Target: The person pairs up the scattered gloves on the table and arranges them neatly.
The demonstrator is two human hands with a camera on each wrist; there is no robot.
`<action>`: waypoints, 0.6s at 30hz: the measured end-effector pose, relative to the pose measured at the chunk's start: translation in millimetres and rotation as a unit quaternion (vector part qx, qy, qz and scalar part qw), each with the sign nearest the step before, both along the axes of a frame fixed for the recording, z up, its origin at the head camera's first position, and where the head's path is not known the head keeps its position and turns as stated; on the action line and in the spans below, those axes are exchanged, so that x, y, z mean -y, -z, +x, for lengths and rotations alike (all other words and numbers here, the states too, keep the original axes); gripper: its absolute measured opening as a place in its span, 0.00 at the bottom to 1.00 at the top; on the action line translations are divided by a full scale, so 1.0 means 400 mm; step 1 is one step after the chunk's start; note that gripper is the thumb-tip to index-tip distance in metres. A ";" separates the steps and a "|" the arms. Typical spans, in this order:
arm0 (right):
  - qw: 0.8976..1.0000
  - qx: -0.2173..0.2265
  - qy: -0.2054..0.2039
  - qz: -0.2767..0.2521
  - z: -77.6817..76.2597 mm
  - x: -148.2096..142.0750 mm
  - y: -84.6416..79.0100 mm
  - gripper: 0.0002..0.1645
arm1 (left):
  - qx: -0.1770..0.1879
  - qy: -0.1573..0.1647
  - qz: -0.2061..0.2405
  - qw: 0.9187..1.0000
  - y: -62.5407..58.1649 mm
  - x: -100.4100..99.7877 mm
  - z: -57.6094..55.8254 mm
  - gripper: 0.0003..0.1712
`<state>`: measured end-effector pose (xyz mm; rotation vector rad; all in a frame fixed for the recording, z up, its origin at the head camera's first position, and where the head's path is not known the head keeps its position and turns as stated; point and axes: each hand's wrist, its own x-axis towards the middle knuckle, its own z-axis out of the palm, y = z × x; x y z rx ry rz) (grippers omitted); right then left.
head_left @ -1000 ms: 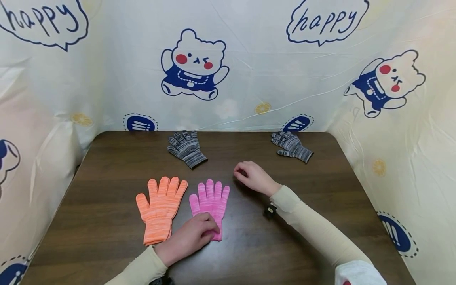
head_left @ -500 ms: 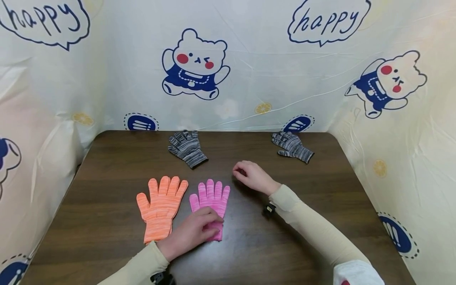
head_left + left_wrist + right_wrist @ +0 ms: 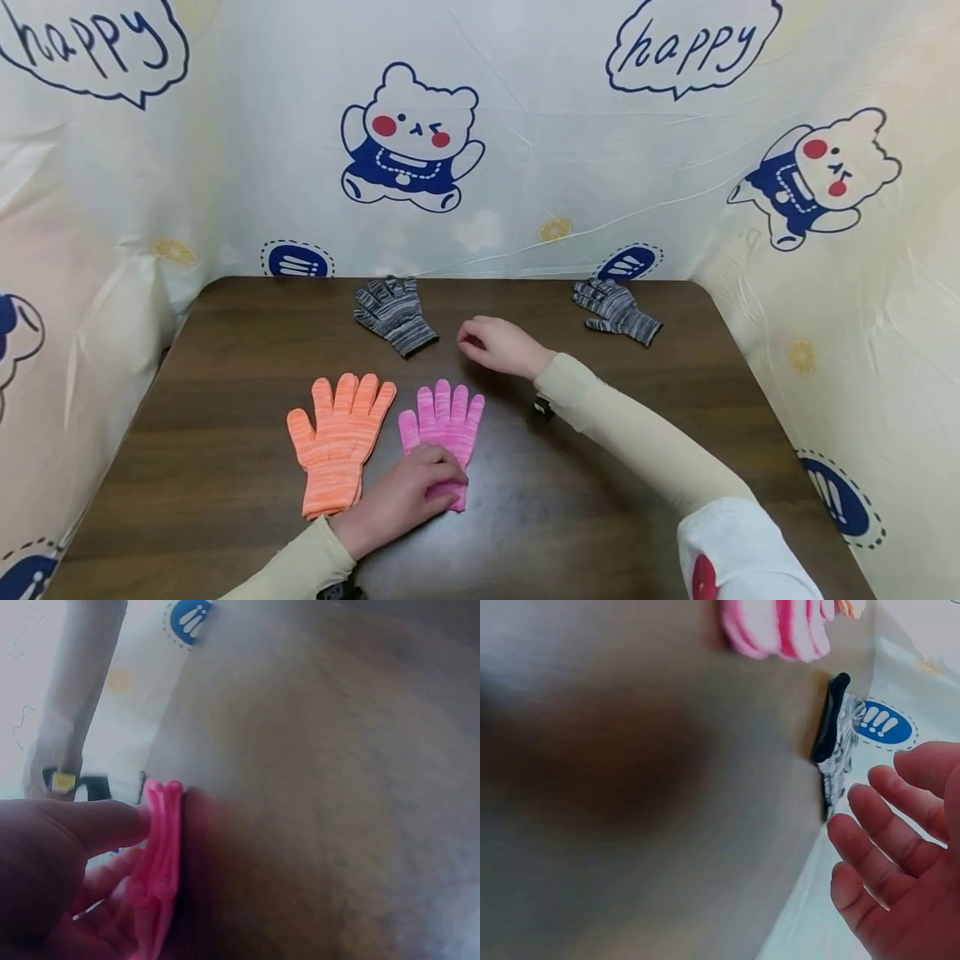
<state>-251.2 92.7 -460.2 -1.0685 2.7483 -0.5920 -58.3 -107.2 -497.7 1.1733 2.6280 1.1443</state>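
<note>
A pink knitted glove (image 3: 446,419) lies on the table, fingers pointing to the back. My left hand (image 3: 405,497) is over its cuff; in the left wrist view the thumb touches the layered cuff edge (image 3: 161,847) and the other fingers lie loosely behind. Left of it is an orange knitted glove (image 3: 337,450), its cuff close by my left wrist. My right hand (image 3: 502,346) hovers with loosely bent fingers and nothing in them, just right of a grey striped glove (image 3: 395,315). That glove's dark cuff edge (image 3: 831,720) shows beyond the fingertips in the right wrist view.
Another grey striped glove (image 3: 617,310) lies at the back right of the brown table (image 3: 225,400). A white printed curtain (image 3: 525,150) with cartoon bears stands round the back and sides.
My right hand has moved left and slightly back, towards the left grey glove. The left hand shifted a little on the pink glove; all the gloves lie nearly as before.
</note>
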 end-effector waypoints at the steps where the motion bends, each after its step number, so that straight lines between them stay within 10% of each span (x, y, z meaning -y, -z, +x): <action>1: 1.000 0.000 -0.003 0.002 -0.012 0.014 -0.004 0.07 | 0.000 0.001 -0.004 1.000 0.001 -0.001 -0.001 0.09; 18: 0.990 -0.061 -0.076 0.100 -0.138 0.226 0.006 0.09 | -0.006 -0.007 -0.014 1.000 -0.007 -0.007 0.004 0.08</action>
